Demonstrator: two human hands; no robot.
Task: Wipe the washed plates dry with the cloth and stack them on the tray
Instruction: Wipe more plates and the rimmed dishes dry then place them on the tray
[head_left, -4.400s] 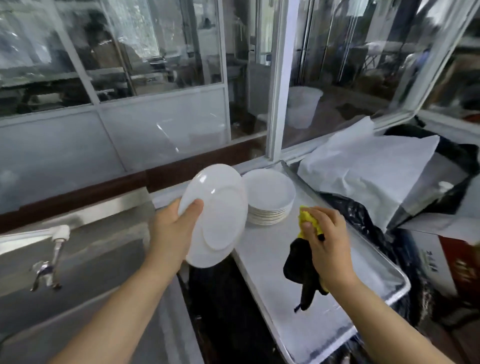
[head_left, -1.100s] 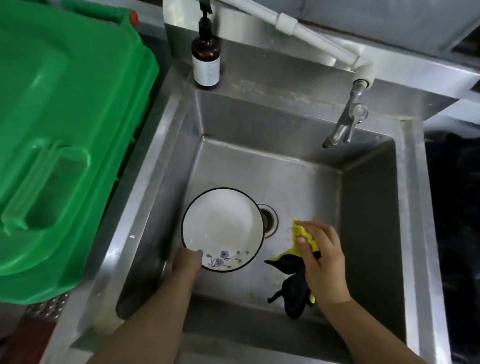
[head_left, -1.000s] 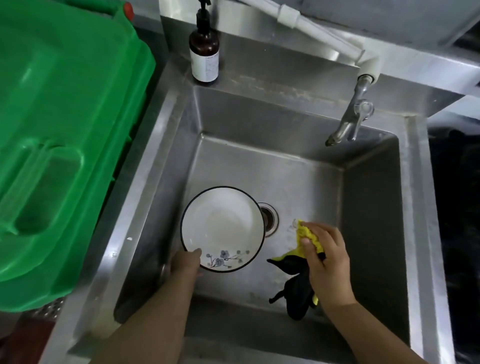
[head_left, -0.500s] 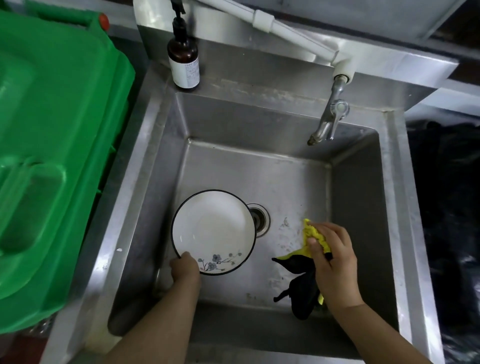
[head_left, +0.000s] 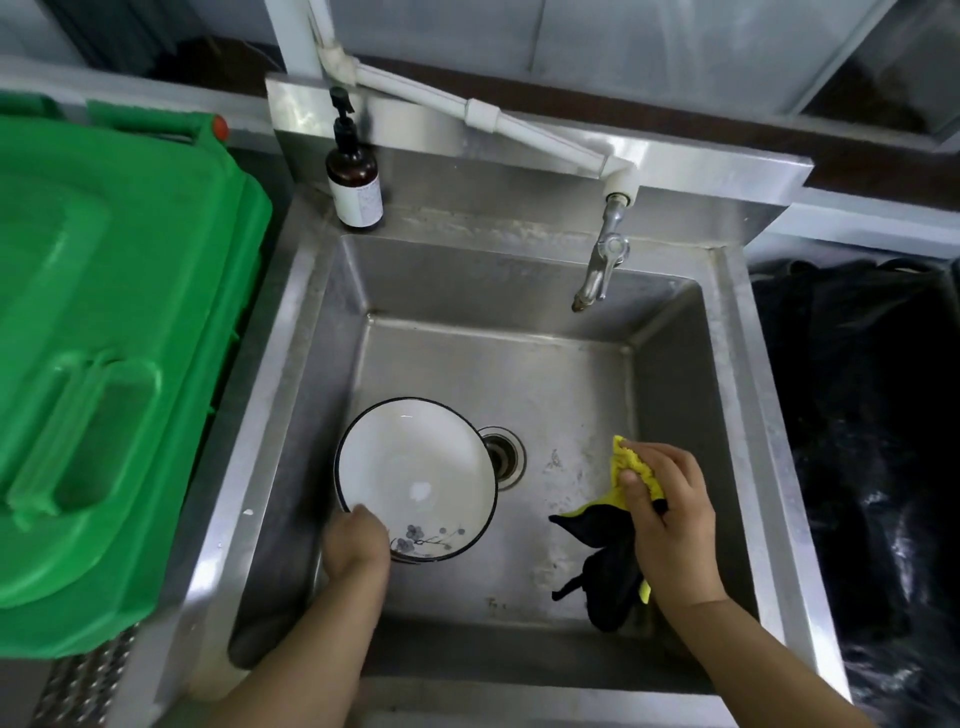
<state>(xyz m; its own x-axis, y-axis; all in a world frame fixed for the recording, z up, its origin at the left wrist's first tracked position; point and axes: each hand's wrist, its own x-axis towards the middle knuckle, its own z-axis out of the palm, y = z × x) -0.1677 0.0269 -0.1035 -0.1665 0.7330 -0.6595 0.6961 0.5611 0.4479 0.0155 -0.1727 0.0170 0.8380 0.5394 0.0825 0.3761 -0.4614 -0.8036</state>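
1. Green plastic filled the far left, where the bin lid (head_left: 114, 332) lay beside the sink (head_left: 727, 415); it had no part in our task, and compared with half a second before it had only slid a little further into our view as our head tilted up.

2. Next came our left hand (head_left: 356, 540), down in the basin with its fingers curled over the near rim of the plate (head_left: 415, 467); that grip matched the one of a second before; the plate, white with a dark edge and a small blue flower sprig, stood tilted with its face towards us, its far edge just beside the drain (head_left: 501, 457); whether its lower edge touched the basin floor, we could not tell.

3. Right of the drain our right hand (head_left: 670, 514) clutched the cloth (head_left: 613, 540), fingers closed round a yellow bunch while the dark part hung free; cloth and plate were apart, as they were a second before.

4. Some four seconds earlier we had faced the tray with a plain white plate beside the stack; now the tray was out of view; we judged that plate stacked and a fresh one in hand, with wiping not yet begun.

5. Above, the tap (head_left: 600, 270) ran no water that we could see; the soap bottle (head_left: 355, 176) stood on the back ledge.
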